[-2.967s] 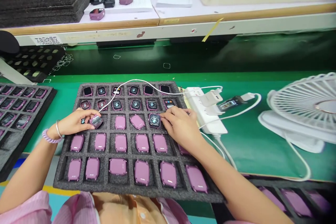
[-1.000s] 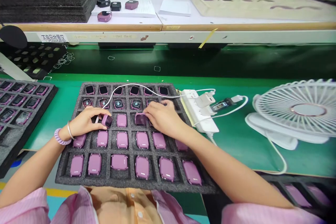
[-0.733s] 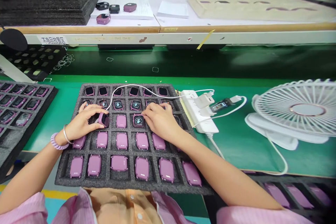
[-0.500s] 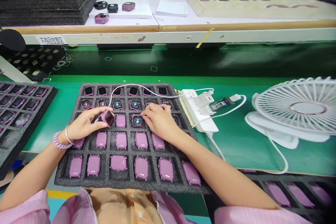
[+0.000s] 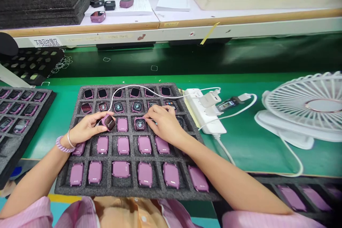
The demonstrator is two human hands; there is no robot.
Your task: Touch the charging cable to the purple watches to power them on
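My left hand is closed on a purple smartwatch, its screen tilted up and faintly lit. A white charging cable runs down to the fingers at this watch; its end is hidden. My right hand touches the right edge of another smartwatch with a lit face, which sits in its compartment. Whether the fingers grip it or only press it, I cannot tell. Both hands are over a dark grey foam tray. Several watches lie in it, the far rows screen up, the near rows with purple backs up.
A white power strip with a charger and a small meter stands right of the tray. Farther right is a white fan. Another foam tray of watches lies left. Foam sheets are stacked on the shelf.
The watch in my left hand has turned slightly, and faint text now shows on its screen. The far-left watch in the second row has gone dark. The view has shifted a little.
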